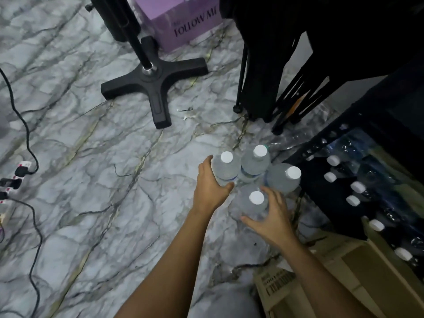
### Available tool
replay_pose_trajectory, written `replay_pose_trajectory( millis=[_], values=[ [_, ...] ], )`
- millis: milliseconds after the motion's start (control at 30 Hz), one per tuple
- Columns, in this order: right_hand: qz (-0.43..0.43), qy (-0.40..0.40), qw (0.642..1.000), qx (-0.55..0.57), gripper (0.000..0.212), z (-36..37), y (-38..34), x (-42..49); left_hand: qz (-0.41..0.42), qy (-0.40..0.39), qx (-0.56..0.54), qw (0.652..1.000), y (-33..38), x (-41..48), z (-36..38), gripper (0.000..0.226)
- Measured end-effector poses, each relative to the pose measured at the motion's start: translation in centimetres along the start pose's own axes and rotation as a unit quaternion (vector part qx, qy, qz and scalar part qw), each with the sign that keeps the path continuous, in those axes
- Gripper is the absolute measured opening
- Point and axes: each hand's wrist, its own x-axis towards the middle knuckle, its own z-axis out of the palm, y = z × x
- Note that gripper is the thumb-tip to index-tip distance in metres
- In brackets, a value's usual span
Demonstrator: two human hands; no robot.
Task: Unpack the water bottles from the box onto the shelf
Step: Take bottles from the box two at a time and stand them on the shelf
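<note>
Four white-capped bottles [254, 173] between spread hands [241, 203], purple box [183, 26] reading "FOLLOW ME"

Glossy veined marble floor [91, 157], clear plastic water bottles [254, 166] with matt white caps [226, 156], matt black stand base [151, 83], plain cardboard box [344, 283].

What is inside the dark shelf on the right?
White-capped water bottles stand in a row inside the shelf, behind its dark frame. Their bodies and anything deeper in are lost in shadow.
</note>
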Motion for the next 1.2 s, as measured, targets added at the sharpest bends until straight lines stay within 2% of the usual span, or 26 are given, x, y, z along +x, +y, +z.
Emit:
replay_pose_trajectory(
  millis=[100, 233, 367, 533, 633, 800, 967, 1100, 1200],
  values=[
    [0.001, 0.024, 1.000, 0.018, 0.090, 0.9, 0.7, 0.7, 0.010, -0.022, 0.003, 1.000, -0.8, 1.6, 0.8, 0.104],
    [0.009, 0.033, 0.999, 0.013, 0.097, 2.1, 1.5, 1.4, 0.022, -0.008, -0.020, 1.000, -1.6, 3.0, 1.9, 0.101],
    [0.052, 0.032, 0.998, 0.033, 0.103, 3.5, 2.4, 2.2, 0.034, 0.005, -0.047, 0.998, -1.8, 3.9, 2.6, 0.096],
    [0.060, 0.073, 0.995, 0.030, 0.094, 4.2, 2.3, 2.5, 0.027, 0.006, -0.063, 0.998, -2.2, 4.8, 3.0, 0.090],
    [0.039, 0.092, 0.995, 0.021, 0.088, 4.0, 2.3, 2.4, 0.039, 0.037, -0.049, 0.997, -2.6, 5.0, 2.9, 0.085],
    [0.053, 0.119, 0.990, 0.047, 0.084, 3.3, 1.7, 1.1, 0.044, 0.066, -0.054, 0.995, -3.0, 3.2, 2.7, 0.081],
    [0.053, 0.148, 0.986, 0.051, 0.081, 0.1, 0.4, -1.9, 0.063, 0.063, -0.028, 0.996, -1.7, -0.6, 1.1, 0.081],
    [0.075, 0.173, 0.976, 0.112, 0.084, -4.8, -1.7, -4.8, 0.099, 0.046, 0.007, 0.994, 3.2, -4.2, -1.0, 0.083],
    [0.068, 0.206, 0.966, 0.142, 0.077, -10.0, -3.9, -7.1, 0.154, 0.024, 0.028, 0.987, 8.5, -7.0, -2.0, 0.087]
  ],
)
